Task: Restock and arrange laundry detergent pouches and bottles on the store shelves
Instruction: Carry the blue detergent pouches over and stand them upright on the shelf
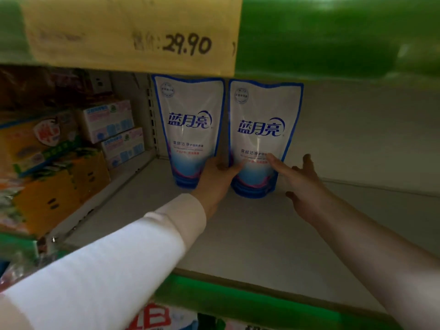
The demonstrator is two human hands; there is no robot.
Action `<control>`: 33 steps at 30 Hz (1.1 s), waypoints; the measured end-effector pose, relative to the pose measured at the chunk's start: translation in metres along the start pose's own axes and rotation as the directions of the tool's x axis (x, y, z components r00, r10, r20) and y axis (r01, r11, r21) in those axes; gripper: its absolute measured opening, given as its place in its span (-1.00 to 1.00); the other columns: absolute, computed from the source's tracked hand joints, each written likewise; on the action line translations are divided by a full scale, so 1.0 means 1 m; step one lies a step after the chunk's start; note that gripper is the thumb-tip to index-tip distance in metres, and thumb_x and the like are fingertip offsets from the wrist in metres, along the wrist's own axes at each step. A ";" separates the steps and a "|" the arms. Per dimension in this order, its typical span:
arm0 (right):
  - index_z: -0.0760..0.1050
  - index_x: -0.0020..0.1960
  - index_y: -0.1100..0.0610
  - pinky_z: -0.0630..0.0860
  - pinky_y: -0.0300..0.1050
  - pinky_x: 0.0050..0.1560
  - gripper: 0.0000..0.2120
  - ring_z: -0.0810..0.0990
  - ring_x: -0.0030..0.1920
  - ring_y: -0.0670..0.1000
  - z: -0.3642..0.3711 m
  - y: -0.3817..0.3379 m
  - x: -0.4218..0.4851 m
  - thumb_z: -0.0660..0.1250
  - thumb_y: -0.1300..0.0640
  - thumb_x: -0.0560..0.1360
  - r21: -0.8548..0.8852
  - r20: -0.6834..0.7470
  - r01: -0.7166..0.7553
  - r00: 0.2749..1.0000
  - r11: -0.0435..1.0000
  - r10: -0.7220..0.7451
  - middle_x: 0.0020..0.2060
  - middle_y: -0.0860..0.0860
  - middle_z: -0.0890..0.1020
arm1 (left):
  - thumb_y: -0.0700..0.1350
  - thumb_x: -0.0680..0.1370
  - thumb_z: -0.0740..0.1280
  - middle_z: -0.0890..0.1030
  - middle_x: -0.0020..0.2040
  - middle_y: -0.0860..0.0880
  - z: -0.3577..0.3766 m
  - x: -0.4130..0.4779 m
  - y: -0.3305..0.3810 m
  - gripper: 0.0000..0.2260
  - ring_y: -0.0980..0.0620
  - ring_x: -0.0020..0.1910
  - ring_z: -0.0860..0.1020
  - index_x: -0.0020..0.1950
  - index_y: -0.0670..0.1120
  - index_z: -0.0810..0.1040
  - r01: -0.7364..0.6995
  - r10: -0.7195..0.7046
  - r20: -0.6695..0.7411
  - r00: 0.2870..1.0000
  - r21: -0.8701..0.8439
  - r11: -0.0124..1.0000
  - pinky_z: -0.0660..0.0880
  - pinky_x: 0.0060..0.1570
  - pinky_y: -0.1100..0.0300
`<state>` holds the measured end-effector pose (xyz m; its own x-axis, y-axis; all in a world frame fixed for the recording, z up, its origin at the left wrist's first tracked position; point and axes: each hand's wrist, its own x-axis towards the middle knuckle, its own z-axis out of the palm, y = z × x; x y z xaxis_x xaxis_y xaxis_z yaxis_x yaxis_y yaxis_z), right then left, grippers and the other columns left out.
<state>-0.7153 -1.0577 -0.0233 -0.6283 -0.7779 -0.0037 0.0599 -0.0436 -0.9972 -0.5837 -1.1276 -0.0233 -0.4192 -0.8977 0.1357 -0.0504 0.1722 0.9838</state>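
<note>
Two white-and-blue detergent pouches stand upright side by side at the back of the shelf: the left pouch and the right pouch. My left hand, in a white sleeve, reaches between them. Its thumb lies across the lower left front of the right pouch, its fingers go into the gap, and it pinches that edge. My right hand is spread with straight fingers. One fingertip touches the lower right front of the right pouch, and the other fingers point past its side.
Stacked pink-and-blue boxes and yellow-orange packs fill the bay to the left, behind an upright post. A yellow price tag hangs from the green shelf edge above. A green front lip runs below. Bare shelf lies to the right.
</note>
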 end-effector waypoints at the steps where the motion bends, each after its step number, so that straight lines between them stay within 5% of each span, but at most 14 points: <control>1: -0.26 0.54 0.02 0.16 0.07 0.42 0.04 0.14 0.49 0.07 0.001 0.000 -0.004 0.44 -0.04 0.38 -0.011 -0.043 -0.010 0.999 1.000 0.009 0.53 0.08 0.05 | -0.21 0.55 0.29 0.49 -0.20 0.05 0.001 -0.004 0.000 -0.90 0.09 -0.16 0.47 0.05 -0.18 0.46 0.022 -0.023 -0.034 0.999 -0.010 1.000 0.37 -0.37 0.55; 5: -0.25 0.54 0.04 0.17 -0.01 0.42 0.06 0.16 0.49 0.07 0.007 -0.012 -0.031 0.47 -0.07 0.36 -0.016 -0.207 -0.018 0.978 1.000 0.015 0.53 0.08 0.07 | -0.18 0.55 0.30 0.55 0.13 -0.12 -0.002 -0.029 0.005 -0.72 -0.08 0.16 0.48 0.21 -0.28 0.45 0.126 -0.134 -0.089 0.987 -0.083 0.989 0.32 -0.06 0.30; 9: -0.17 0.54 0.01 0.18 -0.06 0.40 -0.02 0.18 0.49 0.05 0.008 -0.020 -0.069 0.44 -0.07 0.39 0.006 -0.263 -0.015 0.965 1.000 0.016 0.53 0.05 0.11 | -0.17 0.58 0.23 0.53 0.00 -0.12 -0.006 -0.055 0.017 -0.86 -0.04 0.05 0.47 0.08 -0.20 0.45 0.195 -0.199 -0.007 0.980 -0.163 0.967 0.33 -0.04 0.16; 13: 0.04 0.53 0.05 0.23 -0.11 0.34 -0.20 0.26 0.45 0.05 0.020 -0.019 -0.119 0.40 -0.03 0.44 -0.001 -0.348 -0.008 0.937 1.000 0.007 0.49 0.03 0.23 | -0.11 0.61 0.20 0.52 0.00 -0.06 -0.011 -0.088 0.029 -0.90 0.08 -0.16 0.51 -0.10 -0.03 0.44 0.323 -0.297 0.134 0.946 -0.276 0.905 0.38 -0.20 0.22; 17: 0.19 0.47 0.10 0.26 -0.15 0.28 -0.30 0.36 0.37 0.03 0.032 -0.011 -0.173 0.40 -0.02 0.44 0.101 -0.443 0.012 0.896 0.995 0.034 0.39 0.01 0.38 | -0.11 0.60 0.23 0.54 0.13 -0.09 -0.018 -0.129 0.030 -0.80 0.07 -0.12 0.56 0.20 -0.13 0.41 0.417 -0.329 0.257 0.909 -0.501 0.759 0.47 -0.03 0.17; 19: 0.19 0.48 0.13 0.28 -0.12 0.35 -0.32 0.38 0.35 0.02 0.035 -0.004 -0.199 0.38 -0.02 0.46 0.097 -0.486 0.008 0.873 0.995 0.041 0.39 0.03 0.39 | -0.13 0.59 0.24 0.54 0.18 -0.11 -0.021 -0.150 0.029 -0.80 0.03 -0.03 0.57 0.19 -0.14 0.40 0.419 -0.294 0.304 0.906 -0.548 0.724 0.46 0.07 0.13; 22: 0.22 0.46 0.16 0.35 -0.05 0.37 -0.44 0.43 0.31 -0.02 0.027 0.006 -0.233 0.32 0.10 0.52 0.226 -0.526 0.071 0.849 0.972 0.060 0.36 0.07 0.41 | -0.12 0.61 0.20 0.51 0.26 -0.10 -0.017 -0.181 0.026 -0.84 -0.02 0.14 0.54 0.18 -0.08 0.33 0.461 -0.273 0.393 0.878 -0.541 0.703 0.44 0.19 0.13; 26: 0.26 0.42 0.17 0.49 -0.14 0.16 -0.55 0.52 0.24 0.04 0.005 0.029 -0.288 0.24 0.12 0.57 0.396 -0.595 0.129 0.790 0.909 0.148 0.26 0.10 0.51 | -0.13 0.63 0.15 0.45 0.35 -0.12 -0.002 -0.227 0.006 -0.73 -0.05 0.27 0.48 0.33 -0.12 0.33 0.523 -0.301 0.464 0.833 -0.485 0.701 0.40 0.24 0.13; 33: 0.33 0.36 0.10 0.52 -0.26 -0.06 -0.65 0.61 -0.04 -0.09 -0.045 0.114 -0.390 0.17 0.04 0.60 0.553 -0.629 0.096 0.700 0.828 0.339 0.04 -0.04 0.60 | -0.11 0.64 0.14 0.43 0.37 -0.11 0.038 -0.336 -0.047 -0.66 -0.03 0.32 0.44 0.40 -0.16 0.30 0.710 -0.435 0.623 0.650 -0.295 0.640 0.35 0.24 0.14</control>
<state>-0.4987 -0.7311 -0.1387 -0.9070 -0.1650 -0.3874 0.4184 -0.4571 -0.7848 -0.4752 -0.8185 -0.1197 -0.8151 -0.4064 -0.4129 -0.0628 -0.6467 0.7602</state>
